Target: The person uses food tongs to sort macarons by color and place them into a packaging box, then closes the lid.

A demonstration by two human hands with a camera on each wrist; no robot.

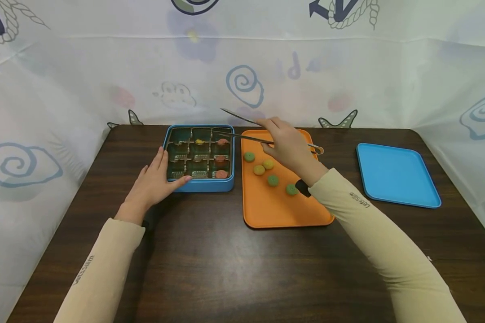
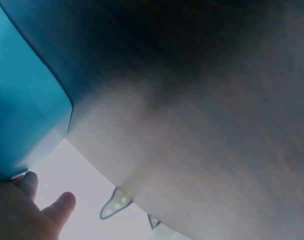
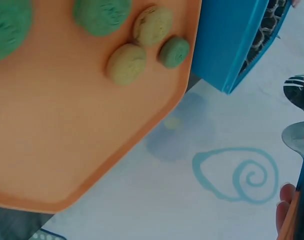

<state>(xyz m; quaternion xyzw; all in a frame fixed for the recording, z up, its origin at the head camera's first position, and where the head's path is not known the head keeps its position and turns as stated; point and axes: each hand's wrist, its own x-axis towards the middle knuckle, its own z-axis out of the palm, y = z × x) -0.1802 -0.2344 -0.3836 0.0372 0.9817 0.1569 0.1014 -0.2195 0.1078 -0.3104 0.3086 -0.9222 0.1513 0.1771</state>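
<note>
My right hand [image 1: 286,147] grips a pair of metal tongs [image 1: 248,137] above the orange tray [image 1: 284,211]. The tong arms spread apart with nothing between them; the lower arm reaches over the box, and the right wrist view shows a slotted end and a spoon-like end. The blue box [image 1: 204,185] has a dark divided insert. Pink macarons [image 1: 221,174] sit in its right column, and a small yellow piece [image 1: 199,141] lies in the back middle compartment. My left hand [image 1: 151,184] rests at the box's left front corner, fingers along the side, thumb on the front rim.
Yellow macarons [image 1: 259,170] and green macarons [image 1: 272,180] lie on the orange tray, close to the box's right side. A flat blue tray [image 1: 398,175] stands farther right on the dark wooden table [image 1: 210,260]. Behind the table hangs a patterned white cloth [image 1: 145,67].
</note>
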